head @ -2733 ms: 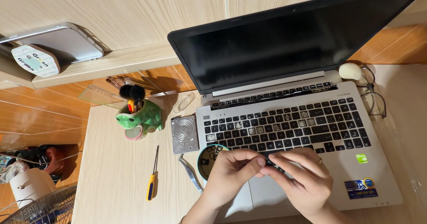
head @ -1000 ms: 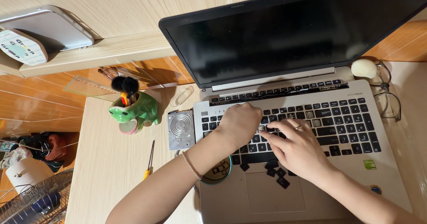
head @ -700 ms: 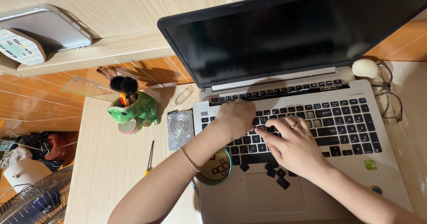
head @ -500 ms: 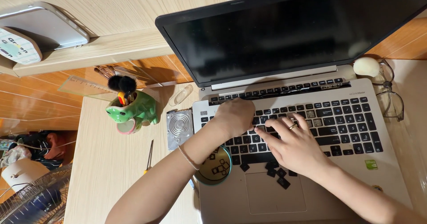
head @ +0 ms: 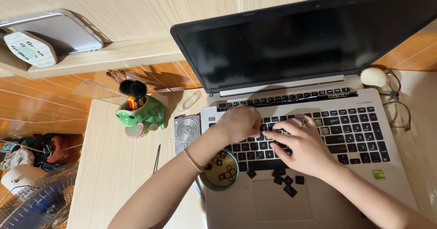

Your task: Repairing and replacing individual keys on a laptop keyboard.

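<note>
An open silver laptop [head: 400, 183] with a dark screen sits on the light wooden desk [head: 109, 165]. My left hand [head: 239, 122] rests as a loose fist on the upper left rows of the black keyboard [head: 359, 133]. My right hand [head: 298, 145] lies next to it with fingers spread on the middle keys; what the fingertips pinch is hidden. Several loose black keycaps [head: 287, 183] lie on the palm rest above the touchpad. A small round bowl [head: 221, 172] holding more keycaps stands at the laptop's left front corner, under my left forearm.
A bare hard drive [head: 186, 131] lies left of the laptop. A green frog-shaped pen holder [head: 143, 113], a screwdriver [head: 156, 158], glasses [head: 398, 104] and a white rounded object [head: 374, 76] are nearby. A fan [head: 32, 206] stands at lower left; a shelf runs behind.
Since 2.7 s ago both hands moved from the palm rest up onto the keyboard, and loose keycaps now lie on the palm rest. Over the last second the hands barely shifted.
</note>
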